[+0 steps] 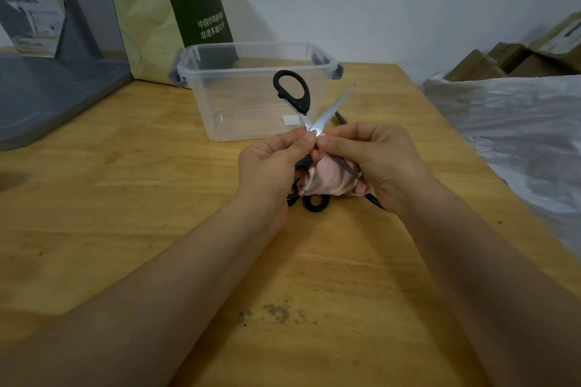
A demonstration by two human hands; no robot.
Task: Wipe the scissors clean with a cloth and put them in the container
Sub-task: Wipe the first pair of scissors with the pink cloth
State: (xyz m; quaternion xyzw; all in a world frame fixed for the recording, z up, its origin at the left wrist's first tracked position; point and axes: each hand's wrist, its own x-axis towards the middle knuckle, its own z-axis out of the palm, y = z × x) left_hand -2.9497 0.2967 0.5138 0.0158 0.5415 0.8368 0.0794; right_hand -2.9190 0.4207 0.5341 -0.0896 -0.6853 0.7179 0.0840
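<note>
Black-handled scissors (330,110) are spread wide open above the wooden table (157,166). One handle loop points up in front of the clear plastic container (220,97), and one blade points up and to the right. My left hand (270,166) pinches the scissors at the pivot. My right hand (377,157) grips a bunched pink cloth (330,179), which is wrapped against the lower blade. The other handle loop shows below the cloth. The container stands just behind the hands, with no lid on.
A yellow-and-green bag (163,16) leans on the wall behind the container. A grey stand base (47,94) lies at the left. Clear plastic sheeting (518,122) and cardboard boxes (518,56) are off the right table edge. A thin dark object (375,202) pokes out under my right hand.
</note>
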